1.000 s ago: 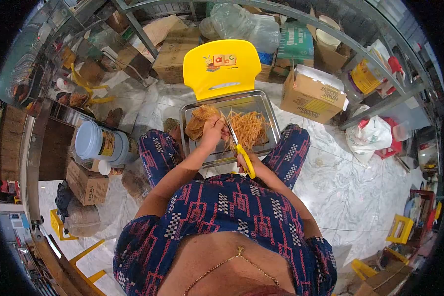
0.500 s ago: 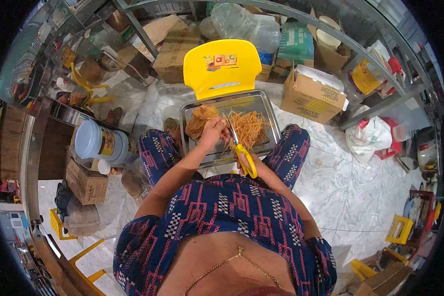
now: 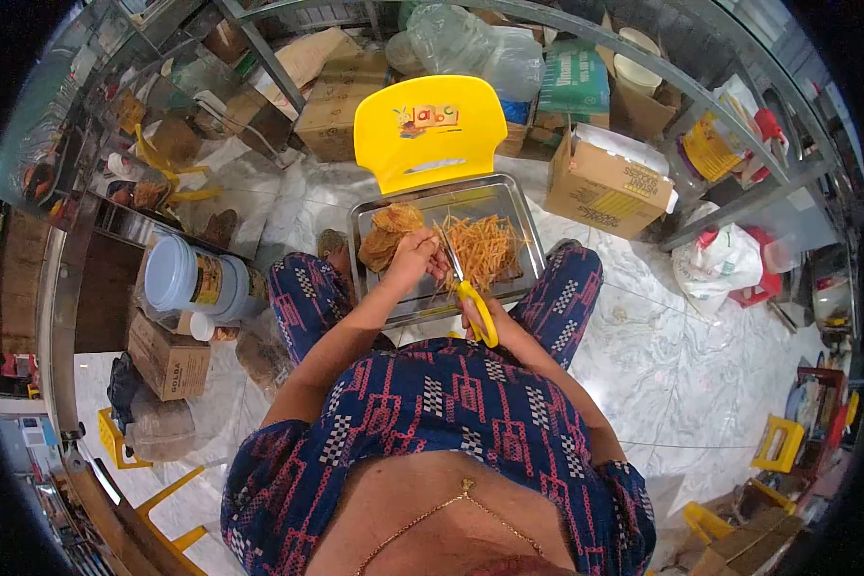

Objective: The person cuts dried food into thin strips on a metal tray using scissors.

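My right hand (image 3: pixel 473 310) is closed around the yellow handles of a pair of scissors (image 3: pixel 476 304), whose metal blades point away from me over the tray. At the blades, the fingers of my left hand (image 3: pixel 418 259) are pinched together on an orange-brown flat food piece, mostly hidden by the fingers. Beside that hand, several round, flat orange-brown pieces (image 3: pixel 394 223) lie stacked at the tray's left. A heap of thin orange-brown strips (image 3: pixel 485 245) covers the right part. Both piles rest in a rectangular metal tray (image 3: pixel 523 206) between my knees.
A yellow chair back (image 3: pixel 430 120) stands just beyond the tray. Cardboard boxes (image 3: pixel 610 187) and a metal rack frame the far side. Light blue buckets (image 3: pixel 187 276) and a smaller box (image 3: pixel 170 357) stand at left. A white plastic bag (image 3: pixel 715 267) sits at right on the marbled floor.
The view has shifted very slightly. Both hands and the scissors keep nearly the same place, and the scissor handles look a little closer together.
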Available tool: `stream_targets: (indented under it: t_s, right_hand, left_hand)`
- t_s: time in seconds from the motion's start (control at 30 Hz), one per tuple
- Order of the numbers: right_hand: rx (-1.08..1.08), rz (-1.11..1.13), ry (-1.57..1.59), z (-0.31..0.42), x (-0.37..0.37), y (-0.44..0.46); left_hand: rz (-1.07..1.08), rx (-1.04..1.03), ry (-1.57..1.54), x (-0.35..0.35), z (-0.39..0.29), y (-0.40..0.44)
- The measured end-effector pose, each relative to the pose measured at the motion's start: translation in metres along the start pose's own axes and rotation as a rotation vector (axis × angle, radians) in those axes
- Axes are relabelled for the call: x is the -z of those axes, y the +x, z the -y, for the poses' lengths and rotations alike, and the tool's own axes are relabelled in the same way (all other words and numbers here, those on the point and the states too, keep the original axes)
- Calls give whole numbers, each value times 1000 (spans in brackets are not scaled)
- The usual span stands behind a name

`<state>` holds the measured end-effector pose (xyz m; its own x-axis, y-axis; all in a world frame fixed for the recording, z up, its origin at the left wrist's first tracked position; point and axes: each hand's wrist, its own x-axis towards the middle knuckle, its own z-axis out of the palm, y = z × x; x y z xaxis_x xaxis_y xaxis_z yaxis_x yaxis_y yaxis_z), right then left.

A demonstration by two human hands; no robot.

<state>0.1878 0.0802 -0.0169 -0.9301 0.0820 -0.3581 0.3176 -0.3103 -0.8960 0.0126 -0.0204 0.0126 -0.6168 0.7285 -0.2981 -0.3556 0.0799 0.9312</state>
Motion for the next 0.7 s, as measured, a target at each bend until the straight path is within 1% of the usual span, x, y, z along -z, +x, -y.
stream_targets:
  t_s: [0.27,0.37,0.43,0.57,0.63,0.7]
  right_hand:
    - [-38,-42,-34,23,-1,-11]
    - [-15,-34,33,20,1,-9]
    - [-38,-81,-12,20,0,-9]
    - [-36,-70,-66,18,-4,-4]
    - [39,9,18,18,-7,-6]
    - [62,-4,-24,9,-4,0]
  left_hand:
    - [31,-11,2,-1,-4,2]
    - [28,-19,8,-2,-5,1]
    - [27,-31,-14,-2,-3,0]
    - [3,-39,-34,-1,-2,1]
    - [17,-40,12,0,-2,0]
    - [35,-39,58,-2,0,-2]
